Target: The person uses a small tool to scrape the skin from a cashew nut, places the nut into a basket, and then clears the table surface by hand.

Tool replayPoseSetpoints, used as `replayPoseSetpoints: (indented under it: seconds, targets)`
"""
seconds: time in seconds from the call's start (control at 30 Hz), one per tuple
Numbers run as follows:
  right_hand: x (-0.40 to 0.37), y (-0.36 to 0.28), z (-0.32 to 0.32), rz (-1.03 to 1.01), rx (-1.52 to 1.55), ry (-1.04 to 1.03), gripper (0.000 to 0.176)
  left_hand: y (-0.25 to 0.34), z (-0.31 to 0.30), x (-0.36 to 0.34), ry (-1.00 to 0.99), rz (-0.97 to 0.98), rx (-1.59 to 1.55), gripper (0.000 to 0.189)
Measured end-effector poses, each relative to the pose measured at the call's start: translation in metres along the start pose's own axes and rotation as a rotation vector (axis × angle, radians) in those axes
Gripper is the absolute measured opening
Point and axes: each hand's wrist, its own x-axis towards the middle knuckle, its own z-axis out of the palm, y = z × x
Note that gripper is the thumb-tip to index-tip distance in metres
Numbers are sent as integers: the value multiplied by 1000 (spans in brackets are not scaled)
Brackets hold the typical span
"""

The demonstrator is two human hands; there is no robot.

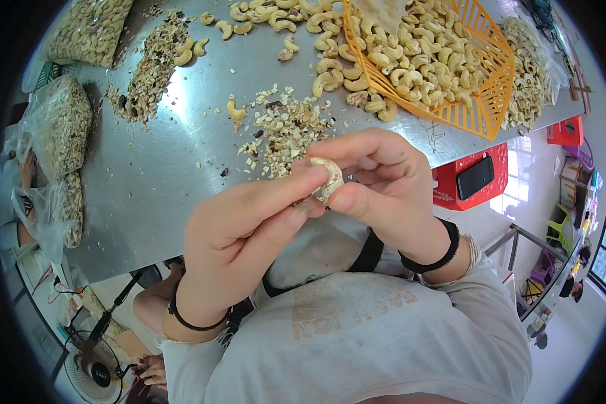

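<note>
A pale cashew nut [328, 180] with brownish patches of skin is between my two hands, over the front edge of the metal table. My right hand [390, 178] pinches it between thumb and fingers. Closed fingertips of my left hand [249, 225] press against the nut's left side. A small dark sliver shows by the left fingertips, too hidden to name. Just beyond the hands lies a heap of cashew bits and skin flakes [286, 131]. A single cashew [236, 110] rests left of that heap.
An orange plastic basket [498, 101] of cashews stands at the back right, with loose cashews [330, 64] beside it. Bags of nuts [67, 124] line the table's left side. A phone [475, 178] lies on a red stool [450, 192]. Another person's hand [156, 372] shows lower left near a fan [94, 370].
</note>
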Motion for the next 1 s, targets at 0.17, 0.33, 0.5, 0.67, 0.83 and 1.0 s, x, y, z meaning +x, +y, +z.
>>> replayPoseSetpoints:
  seconds: [0.17,0.33,0.5,0.67,0.83,1.0]
  targets:
    - [0,-3,0,34,79,-28,29,2,3,0,49,-32,-59,30]
    - [-1,-4,2,44,73,-5,39,-1,2,1,11,49,79,33]
    - [-1,2,4,-46,26,27,38,-1,5,1,49,147,386,33]
    - [-2,4,4,-9,108,-7,31,-4,8,1,92,287,576,30]
    - [-3,1,2,-1,113,-22,30,-3,3,-2,11,-25,-31,28]
    - [-1,-1,-1,68,149,-63,28,0,2,-1,-19,-50,-102,28]
